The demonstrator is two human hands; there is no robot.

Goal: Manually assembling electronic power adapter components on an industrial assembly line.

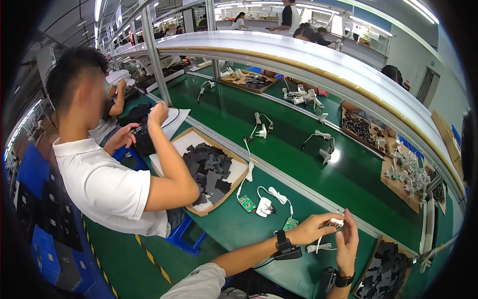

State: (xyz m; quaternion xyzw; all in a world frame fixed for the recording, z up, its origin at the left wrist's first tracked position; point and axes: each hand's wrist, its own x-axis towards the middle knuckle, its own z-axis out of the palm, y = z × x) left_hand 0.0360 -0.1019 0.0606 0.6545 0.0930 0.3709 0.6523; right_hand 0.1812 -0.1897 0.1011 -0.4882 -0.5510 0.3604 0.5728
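Observation:
My left hand [311, 228] and my right hand [347, 242] meet over the green bench, both pinching a small white charger part with a circuit board [336, 224]. A thin white cable [318, 246] hangs from it onto the bench. My left wrist wears a black strap device [285, 245], my right wrist a black watch [343, 280]. A white adapter with a coiled cable [265, 206] and two small green circuit boards [246, 203] lie just left of my hands.
A co-worker in a white shirt [107, 187] sits to my left, handling black pieces beside a cardboard tray of dark foam pads [211, 172]. Another tray of black pads [386, 274] sits at my right. Chargers [322, 149] lie on the green conveyor; a white curved shelf [298, 50] runs above.

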